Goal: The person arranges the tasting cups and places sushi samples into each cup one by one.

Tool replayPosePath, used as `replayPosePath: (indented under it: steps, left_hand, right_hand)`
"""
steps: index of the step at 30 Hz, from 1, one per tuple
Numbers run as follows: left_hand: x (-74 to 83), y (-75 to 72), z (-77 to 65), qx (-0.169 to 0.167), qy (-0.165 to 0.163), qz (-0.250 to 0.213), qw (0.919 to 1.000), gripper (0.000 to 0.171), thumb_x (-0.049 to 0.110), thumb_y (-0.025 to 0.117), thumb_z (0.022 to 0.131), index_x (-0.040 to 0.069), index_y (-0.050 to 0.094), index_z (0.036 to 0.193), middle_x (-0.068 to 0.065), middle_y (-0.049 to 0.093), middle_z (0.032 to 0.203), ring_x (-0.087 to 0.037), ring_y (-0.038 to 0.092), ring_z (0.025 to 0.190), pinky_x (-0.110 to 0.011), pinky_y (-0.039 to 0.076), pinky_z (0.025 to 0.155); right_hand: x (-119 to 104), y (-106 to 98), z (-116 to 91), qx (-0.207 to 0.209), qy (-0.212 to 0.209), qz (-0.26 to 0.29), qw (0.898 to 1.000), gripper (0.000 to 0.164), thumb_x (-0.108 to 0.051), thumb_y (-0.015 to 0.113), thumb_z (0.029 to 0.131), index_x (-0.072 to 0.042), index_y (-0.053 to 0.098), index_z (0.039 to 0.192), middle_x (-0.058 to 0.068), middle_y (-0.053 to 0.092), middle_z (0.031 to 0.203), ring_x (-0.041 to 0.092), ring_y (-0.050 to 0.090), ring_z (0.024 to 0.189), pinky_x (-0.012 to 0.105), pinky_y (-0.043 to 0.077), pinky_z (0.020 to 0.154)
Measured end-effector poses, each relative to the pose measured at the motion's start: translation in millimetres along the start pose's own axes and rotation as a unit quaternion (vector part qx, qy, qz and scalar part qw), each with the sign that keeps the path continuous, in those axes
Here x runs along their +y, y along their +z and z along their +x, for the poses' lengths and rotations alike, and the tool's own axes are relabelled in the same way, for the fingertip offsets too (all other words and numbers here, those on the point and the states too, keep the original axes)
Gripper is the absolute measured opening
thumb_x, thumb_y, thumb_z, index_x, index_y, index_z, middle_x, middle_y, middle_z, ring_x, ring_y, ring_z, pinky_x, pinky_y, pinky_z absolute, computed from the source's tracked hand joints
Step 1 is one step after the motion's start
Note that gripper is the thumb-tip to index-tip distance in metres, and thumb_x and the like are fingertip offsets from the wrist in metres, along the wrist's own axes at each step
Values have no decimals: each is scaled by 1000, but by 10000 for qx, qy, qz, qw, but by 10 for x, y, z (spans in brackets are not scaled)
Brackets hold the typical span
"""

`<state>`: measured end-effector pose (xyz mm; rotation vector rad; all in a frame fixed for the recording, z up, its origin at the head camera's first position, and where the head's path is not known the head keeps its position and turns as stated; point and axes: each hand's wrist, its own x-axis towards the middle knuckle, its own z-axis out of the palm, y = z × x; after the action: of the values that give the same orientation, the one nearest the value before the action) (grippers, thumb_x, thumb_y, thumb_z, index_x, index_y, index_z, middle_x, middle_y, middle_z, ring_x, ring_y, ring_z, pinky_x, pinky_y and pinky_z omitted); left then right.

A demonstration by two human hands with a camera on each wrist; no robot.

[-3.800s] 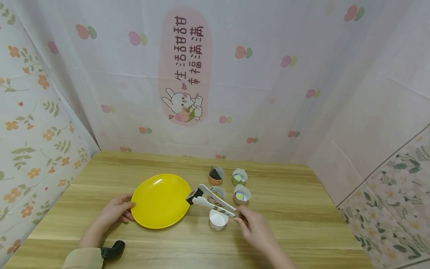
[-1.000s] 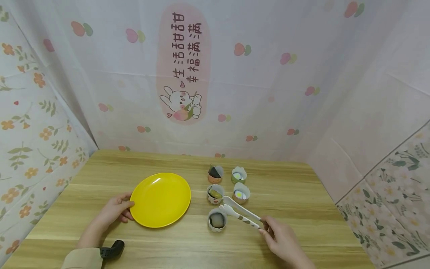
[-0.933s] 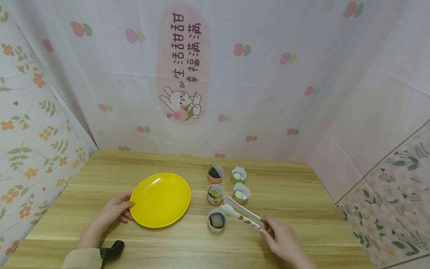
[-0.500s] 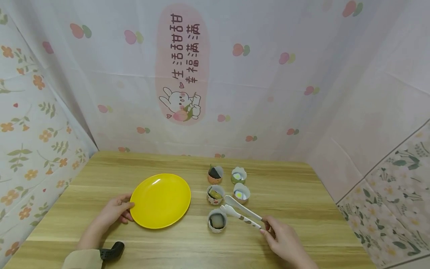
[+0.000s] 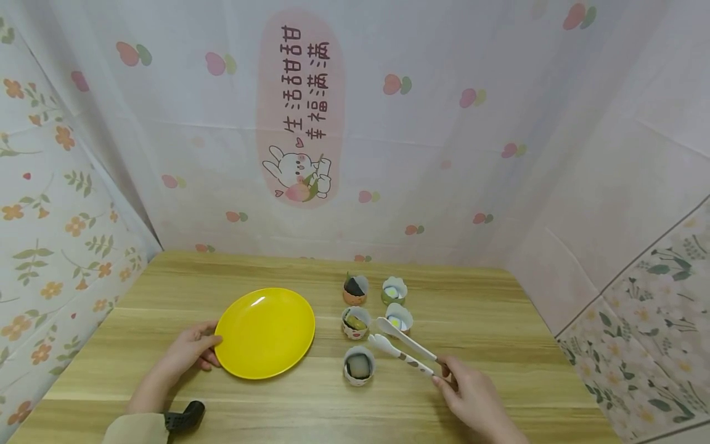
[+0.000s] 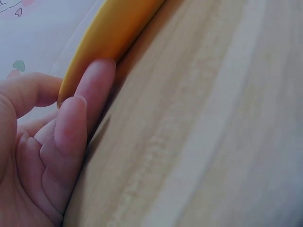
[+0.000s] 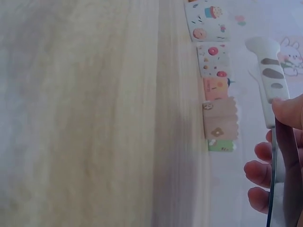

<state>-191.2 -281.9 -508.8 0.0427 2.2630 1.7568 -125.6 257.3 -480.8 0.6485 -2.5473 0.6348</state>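
Note:
My left hand pinches the left rim of a round yellow plate; in the left wrist view the thumb lies over the edge and fingers sit beneath. My right hand grips white food tongs with brown spots. Their tips stand apart with nothing between them, overlapping the middle right cup in the head view. The nearest paper cup holds a dark-edged piece with a greyish top. Just behind, another cup has a yellowish-green piece in it.
Farther back are an orange cup with a dark piece and a green cup with a white-and-yellow piece. A brown cup holds a similar one. All stand on the wooden table, with curtains behind.
Earlier the tongs held a dark piece beside the plate; that piece now lies in the nearest cup. The tongs have since drawn back to the right. My left hand stays at the plate.

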Motion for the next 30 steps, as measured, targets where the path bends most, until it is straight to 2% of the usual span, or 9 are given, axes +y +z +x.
replayPosePath:
  steps: [5,17,30]
  left_hand:
    - [2,-7,-1,5,5,13,10000,61,13,51,98,-19,23,141,-12,65,84,-25,64,64,-31,55,55]
    - [-4,-12,-3,-58,40,-7,10000,61,14,50,98,-20,21,141,-12,65,85,-26,64,65,-30,55,55]
    - [-17,-16,2,-43,21,-40,10000,62,14,51,98,-19,22,141,-12,64,85,-25,64,65,-31,55,56]
  right_hand:
    - [7,-21,1,98,114,-73,9999,30,-6,81,72,-10,62,95,-22,42,74,-8,32,51,15,27,41]
    - [33,-74,-2,179,859,-211,9959,32,-5,81,74,-2,65,102,-11,53,79,-5,41,58,19,36,44]
    - [130,-169,29,107,1993,-201,9797,26,-9,73,83,2,63,105,0,56,80,4,42,54,23,36,41]
